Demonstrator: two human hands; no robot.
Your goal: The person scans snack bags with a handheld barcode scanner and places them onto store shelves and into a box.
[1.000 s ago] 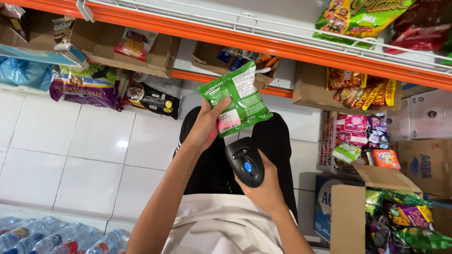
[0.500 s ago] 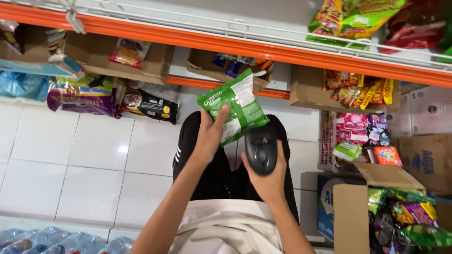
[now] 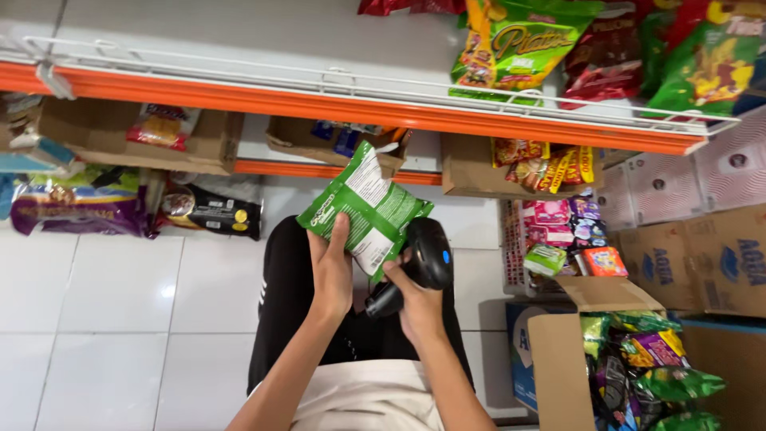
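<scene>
My left hand [image 3: 331, 270] holds a green snack bag [image 3: 365, 209] by its lower edge, its back side with white print turned toward me. My right hand [image 3: 415, 299] grips a black handheld scanner [image 3: 423, 259] with a small blue light, its head pressed close against the bag's lower right corner. Both hands are raised in front of my black trousers and pale shirt, below an orange shelf edge [image 3: 351, 108].
An open cardboard box [image 3: 570, 351] of mixed snack bags stands at the lower right, stacked cartons [image 3: 710, 255] behind it. Cardboard trays [image 3: 128, 140] and snack packs sit under the shelf; more bags [image 3: 519, 44] lie on top. White tiled floor [image 3: 104, 319] spreads to the left.
The scanner has come up from below the bag to its lower right corner. The bag has tilted and the view has shifted up toward the shelf.
</scene>
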